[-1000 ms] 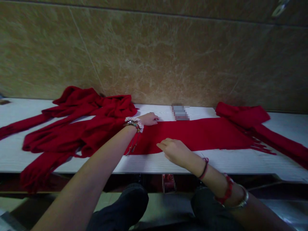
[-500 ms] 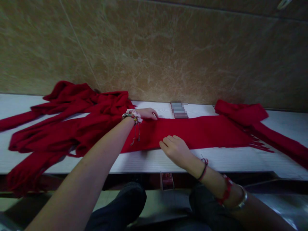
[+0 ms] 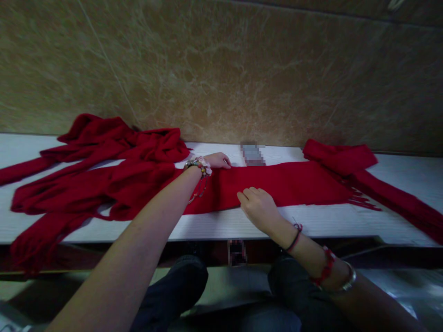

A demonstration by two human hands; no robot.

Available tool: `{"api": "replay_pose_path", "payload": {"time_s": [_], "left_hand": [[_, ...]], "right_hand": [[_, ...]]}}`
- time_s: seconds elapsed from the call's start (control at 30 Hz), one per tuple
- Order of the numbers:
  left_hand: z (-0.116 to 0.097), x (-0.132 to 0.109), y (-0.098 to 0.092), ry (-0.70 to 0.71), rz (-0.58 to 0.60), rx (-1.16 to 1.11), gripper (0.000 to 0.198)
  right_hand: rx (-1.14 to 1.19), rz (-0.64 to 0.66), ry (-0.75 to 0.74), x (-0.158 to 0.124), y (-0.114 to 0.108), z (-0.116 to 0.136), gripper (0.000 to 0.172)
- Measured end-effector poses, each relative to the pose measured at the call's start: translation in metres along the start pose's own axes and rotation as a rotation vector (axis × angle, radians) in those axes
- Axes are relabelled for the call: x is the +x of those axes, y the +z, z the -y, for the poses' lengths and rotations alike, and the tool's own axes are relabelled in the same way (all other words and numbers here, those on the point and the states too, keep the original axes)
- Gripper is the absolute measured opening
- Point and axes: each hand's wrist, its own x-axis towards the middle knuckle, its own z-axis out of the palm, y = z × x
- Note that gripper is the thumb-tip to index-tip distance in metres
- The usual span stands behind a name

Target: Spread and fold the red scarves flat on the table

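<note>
A long red scarf [image 3: 290, 184] lies flat across the middle of the white table, its fringe at the right end. At the scarf's far edge is my left hand [image 3: 218, 160], with fingers curled closed on the cloth. My right hand [image 3: 259, 210] is closed at the near edge, thumb and fingers pinching the fabric; the fingertips are partly hidden. On the left, the flat length runs into a bunched heap of red cloth [image 3: 138, 184].
At the right lies a folded red scarf [image 3: 341, 159], its tail trailing to the table's edge. A small blurred rectangular object [image 3: 252, 153] rests near the wall [image 3: 221, 83]. The white table [image 3: 207, 230] has its front edge close to my legs.
Both hands have shifted slightly to the right along the scarf. The view has moved a little, so the table and cloth sit somewhat higher and further left.
</note>
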Motion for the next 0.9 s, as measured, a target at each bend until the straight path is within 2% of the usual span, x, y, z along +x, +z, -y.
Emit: {"api": "replay_pose_path", "payload": {"time_s": [0.2, 0.4, 0.5, 0.57, 0.63, 0.77, 0.9], "left_hand": [[-0.014, 0.003, 0.003, -0.013, -0.063, -0.14, 0.026], [-0.032, -0.002, -0.007, -0.013, -0.176, -0.366, 0.037], [-0.057, 0.005, -0.016, 0.024, -0.238, -0.605, 0.032], [-0.079, 0.014, -0.02, 0.048, -0.263, -0.746, 0.03], [-0.103, 0.025, -0.022, 0.069, -0.272, -0.792, 0.029], [-0.149, 0.055, -0.015, 0.138, -0.283, -0.693, 0.027], [-0.187, 0.093, 0.005, 0.212, -0.271, -0.541, 0.025]], "right_hand": [[0.007, -0.041, -0.025, -0.001, -0.006, -0.005, 0.023], [-0.112, -0.227, -0.047, -0.006, -0.028, -0.022, 0.03], [-0.177, -0.275, -0.021, -0.016, -0.047, -0.045, 0.032], [-0.215, -0.255, 0.011, -0.027, -0.06, -0.066, 0.032], [-0.247, -0.209, 0.054, -0.04, -0.071, -0.089, 0.03], [-0.312, -0.152, 0.117, -0.071, -0.079, -0.135, 0.029], [-0.383, -0.114, 0.111, -0.102, -0.071, -0.172, 0.027]]}}
